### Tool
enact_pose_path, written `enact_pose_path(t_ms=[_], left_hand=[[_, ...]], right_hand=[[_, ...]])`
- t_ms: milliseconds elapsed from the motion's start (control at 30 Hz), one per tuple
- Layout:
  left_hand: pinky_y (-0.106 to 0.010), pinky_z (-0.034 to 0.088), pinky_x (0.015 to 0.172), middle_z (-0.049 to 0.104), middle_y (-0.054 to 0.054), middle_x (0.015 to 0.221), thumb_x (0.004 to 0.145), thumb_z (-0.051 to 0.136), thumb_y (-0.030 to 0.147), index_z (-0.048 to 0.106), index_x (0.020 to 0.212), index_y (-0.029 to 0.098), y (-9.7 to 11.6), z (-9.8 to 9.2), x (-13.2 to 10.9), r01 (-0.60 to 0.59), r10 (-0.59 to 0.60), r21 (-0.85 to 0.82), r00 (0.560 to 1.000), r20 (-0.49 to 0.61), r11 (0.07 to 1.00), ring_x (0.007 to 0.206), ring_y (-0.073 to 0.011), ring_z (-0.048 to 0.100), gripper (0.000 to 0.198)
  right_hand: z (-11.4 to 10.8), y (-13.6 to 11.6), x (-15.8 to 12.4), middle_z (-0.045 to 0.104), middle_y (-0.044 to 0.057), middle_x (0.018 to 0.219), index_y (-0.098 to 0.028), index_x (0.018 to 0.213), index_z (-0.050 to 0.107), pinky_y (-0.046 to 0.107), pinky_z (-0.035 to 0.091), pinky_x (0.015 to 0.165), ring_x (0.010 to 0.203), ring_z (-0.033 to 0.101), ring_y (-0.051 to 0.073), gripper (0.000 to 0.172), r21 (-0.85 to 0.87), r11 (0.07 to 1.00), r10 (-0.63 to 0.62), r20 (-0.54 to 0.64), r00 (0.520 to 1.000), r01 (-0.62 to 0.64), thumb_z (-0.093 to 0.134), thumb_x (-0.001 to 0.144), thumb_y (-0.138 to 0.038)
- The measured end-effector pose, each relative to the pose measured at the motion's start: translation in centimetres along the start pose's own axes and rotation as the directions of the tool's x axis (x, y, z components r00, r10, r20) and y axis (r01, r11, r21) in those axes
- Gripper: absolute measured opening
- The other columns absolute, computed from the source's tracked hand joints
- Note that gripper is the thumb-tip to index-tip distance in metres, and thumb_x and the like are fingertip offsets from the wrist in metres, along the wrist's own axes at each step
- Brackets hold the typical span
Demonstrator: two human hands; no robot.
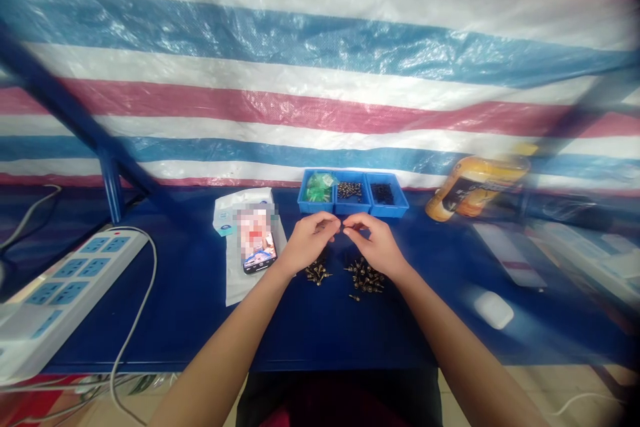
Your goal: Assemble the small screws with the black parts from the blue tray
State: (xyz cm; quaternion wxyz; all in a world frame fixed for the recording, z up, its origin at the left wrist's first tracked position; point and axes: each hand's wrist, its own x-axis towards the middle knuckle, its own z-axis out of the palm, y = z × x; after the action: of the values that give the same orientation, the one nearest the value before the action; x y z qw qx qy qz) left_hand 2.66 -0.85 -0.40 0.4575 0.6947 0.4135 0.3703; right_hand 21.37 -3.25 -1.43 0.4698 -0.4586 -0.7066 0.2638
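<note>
My left hand (314, 238) and my right hand (371, 240) meet fingertip to fingertip above the blue table, just in front of the bins. Both are closed in a pinch, and whatever they hold is too small to make out. Under my left wrist lies a small pile of brass-coloured metal parts (317, 272). A larger pile of similar dark and brass parts (367, 275) sits below my right hand, with one loose part (355, 297) apart from it. Behind my hands, a blue three-part bin (353, 211) holds green plastic packets (319, 188), small brass pieces (349, 191) and black screws (383, 193).
A phone (259, 240) with a lit screen rests on white packaging (237, 280) at left. Further left lies a power strip (75, 293) with its cable. On the right are an orange-labelled bottle (470, 188) on its side, a pale flat object (509, 257) and a white case (494, 310).
</note>
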Motion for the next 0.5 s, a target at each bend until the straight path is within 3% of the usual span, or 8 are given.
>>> enact_pose_path(t_ms=[133,267,500], left_hand=[[-0.024,0.051,0.063,0.069,-0.003,0.084,0.088,0.061,0.043,0.068,0.095,0.018,0.49,0.11,-0.18,0.024,-0.020,-0.077,0.998,0.062,0.997,0.075,-0.0153,0.064,0.027],[-0.024,0.050,0.062,0.068,-0.004,0.083,0.084,0.066,0.040,0.069,0.093,0.016,0.49,0.23,-0.11,0.058,-0.052,-0.130,0.998,0.044,0.990,0.073,-0.0145,0.063,0.026],[-0.024,0.050,0.064,0.070,-0.004,0.087,0.084,0.067,0.036,0.069,0.092,0.017,-0.04,0.34,0.02,0.007,-0.008,-0.117,1.000,-0.006,0.993,0.073,-0.0138,0.063,0.021]], right_hand=[[0.04,-0.12,-0.06,0.070,0.002,0.099,-0.024,0.096,0.068,0.033,0.048,0.082,0.085,0.063,0.018,0.010,0.082,0.996,0.045,-0.021,0.999,-0.043,0.064,0.087,-0.027],[0.02,0.23,-0.14,0.069,0.003,0.097,-0.023,0.104,0.066,0.031,0.047,0.077,0.084,0.062,0.018,0.020,0.136,0.981,0.135,0.022,0.991,-0.137,0.062,0.090,-0.037],[-0.04,0.12,-0.05,0.060,-0.001,0.074,-0.021,0.075,0.056,0.029,0.042,0.070,0.072,0.056,0.015,0.035,0.107,0.971,0.207,0.082,0.975,-0.215,0.048,0.096,-0.047]])
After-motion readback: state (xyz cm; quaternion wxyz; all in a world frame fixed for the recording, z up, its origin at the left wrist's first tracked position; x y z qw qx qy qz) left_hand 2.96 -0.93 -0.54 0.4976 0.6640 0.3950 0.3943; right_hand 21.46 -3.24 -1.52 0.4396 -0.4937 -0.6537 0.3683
